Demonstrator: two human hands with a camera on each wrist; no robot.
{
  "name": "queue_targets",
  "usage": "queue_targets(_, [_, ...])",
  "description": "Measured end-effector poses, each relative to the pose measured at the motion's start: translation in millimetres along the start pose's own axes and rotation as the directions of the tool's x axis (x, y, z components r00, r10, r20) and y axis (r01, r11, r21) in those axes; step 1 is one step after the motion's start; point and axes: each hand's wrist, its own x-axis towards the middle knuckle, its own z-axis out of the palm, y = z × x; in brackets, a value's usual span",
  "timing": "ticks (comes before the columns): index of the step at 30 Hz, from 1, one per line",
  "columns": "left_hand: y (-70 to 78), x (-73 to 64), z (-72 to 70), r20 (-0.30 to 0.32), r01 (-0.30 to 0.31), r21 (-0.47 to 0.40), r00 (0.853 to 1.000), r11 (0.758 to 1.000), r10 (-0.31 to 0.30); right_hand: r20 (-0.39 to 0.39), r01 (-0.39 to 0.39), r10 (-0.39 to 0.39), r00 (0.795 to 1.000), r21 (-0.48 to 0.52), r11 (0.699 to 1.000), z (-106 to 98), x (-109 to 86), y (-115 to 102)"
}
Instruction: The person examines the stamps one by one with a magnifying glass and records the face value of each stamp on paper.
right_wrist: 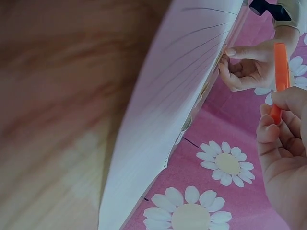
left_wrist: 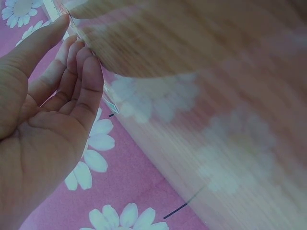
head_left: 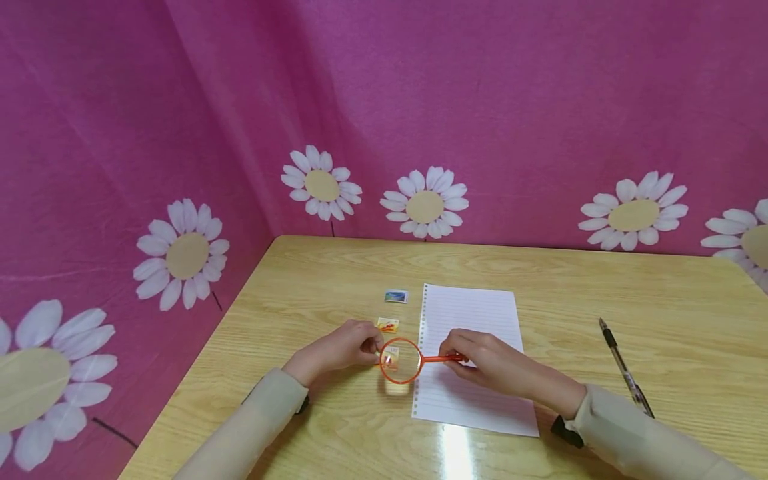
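In the head view my right hand pinches the handle of an orange magnifying glass between thumb and fingers. The right wrist view shows the handle edge-on, gripped by the right hand. The round lens sits over a small yellow-orange postage stamp. My left hand has curled fingers, with thumb and forefinger pinching that stamp's left edge. In the left wrist view the left hand is low at the tabletop, thumb and fingertips close together.
A yellow stamp and a blue-green stamp lie farther back in a column. Under the right hand is a lined sheet of paper with punched holes. A black pen rests at right on the wooden table. Pink flowered cloth hangs behind.
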Motion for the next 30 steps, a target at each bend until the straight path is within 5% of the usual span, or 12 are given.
queue_targets(30, [-0.2, 1.6, 0.7, 0.026, 0.043, 0.016, 0.999, 0.999, -0.044, -0.005, 0.017, -0.017, 1.000, -0.008, 1.000, 1.6, 0.2, -1.5])
